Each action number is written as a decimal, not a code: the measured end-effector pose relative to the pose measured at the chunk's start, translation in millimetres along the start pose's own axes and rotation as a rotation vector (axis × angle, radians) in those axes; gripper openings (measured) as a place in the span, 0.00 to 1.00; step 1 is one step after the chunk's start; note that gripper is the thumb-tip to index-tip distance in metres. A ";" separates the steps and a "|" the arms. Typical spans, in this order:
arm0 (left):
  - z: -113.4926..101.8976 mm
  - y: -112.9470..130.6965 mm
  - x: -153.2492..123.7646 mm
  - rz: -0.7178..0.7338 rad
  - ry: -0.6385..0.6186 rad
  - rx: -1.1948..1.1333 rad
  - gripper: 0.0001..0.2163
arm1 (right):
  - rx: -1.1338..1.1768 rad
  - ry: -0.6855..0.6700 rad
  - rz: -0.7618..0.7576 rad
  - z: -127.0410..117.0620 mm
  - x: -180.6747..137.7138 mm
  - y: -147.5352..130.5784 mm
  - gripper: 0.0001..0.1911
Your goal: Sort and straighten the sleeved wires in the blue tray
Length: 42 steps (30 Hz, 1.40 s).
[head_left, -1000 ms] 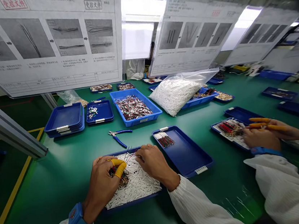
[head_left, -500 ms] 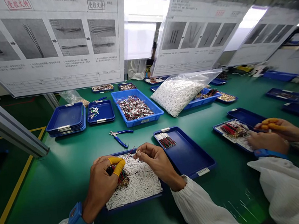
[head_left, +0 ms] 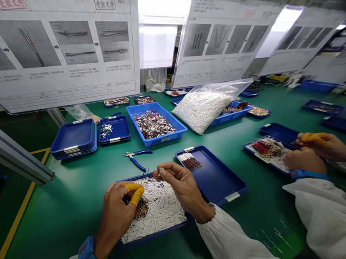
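Note:
My left hand (head_left: 119, 209), with yellow finger cots on thumb and forefinger, is closed round a bundle of thin red and dark wires (head_left: 137, 205) with metal tips. It hovers over a blue tray (head_left: 148, 234) filled with short white tubes (head_left: 164, 208). My right hand (head_left: 179, 183) is raised just above the same tray. Its fingertips pinch one small white tube (head_left: 161, 170) close to the wire ends. To the right lies another blue tray (head_left: 220, 180) with a small row of finished wires (head_left: 189, 161) at its far end.
Blue-handled pliers (head_left: 137, 157) lie behind the tray. Farther back are stacked blue trays (head_left: 73, 139), a bin of red wires (head_left: 155, 123) and a bag of white tubes (head_left: 204, 106). A co-worker's hands (head_left: 313, 152) work over a tray at right. Instruction sheets hang overhead.
My right hand has lifted off the white tubes with one tube pinched and turned toward the wire bundle. My left hand has barely moved.

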State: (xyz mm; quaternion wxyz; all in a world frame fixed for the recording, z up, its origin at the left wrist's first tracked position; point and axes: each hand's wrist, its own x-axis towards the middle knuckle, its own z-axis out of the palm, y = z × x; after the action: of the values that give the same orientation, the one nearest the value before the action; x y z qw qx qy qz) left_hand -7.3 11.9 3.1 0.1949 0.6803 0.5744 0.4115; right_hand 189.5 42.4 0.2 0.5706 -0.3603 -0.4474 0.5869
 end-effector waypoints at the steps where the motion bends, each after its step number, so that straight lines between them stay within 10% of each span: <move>1: 0.4 -0.3 -0.1 0.002 -0.001 -0.001 0.07 | 0.018 0.027 -0.010 0.4 0.1 1.1 0.14; 13: 4.3 -3.1 -3.0 0.006 -0.088 0.026 0.06 | 0.039 0.136 -0.061 4.1 1.1 -0.2 0.15; 31: 0.5 -2.6 -0.8 -0.033 -0.055 -0.003 0.07 | -0.125 -0.098 0.069 3.1 -2.0 0.5 0.21; 42: 4.8 -4.0 -4.4 0.024 -0.178 0.067 0.05 | 0.004 0.076 0.017 -6.1 5.1 -3.0 0.13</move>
State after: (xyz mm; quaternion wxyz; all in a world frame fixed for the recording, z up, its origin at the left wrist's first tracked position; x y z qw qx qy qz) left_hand -6.1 9.9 -4.1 0.2173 0.7270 0.5602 0.3323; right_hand 195.8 48.0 1.4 0.5829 -0.3851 -0.4212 0.5785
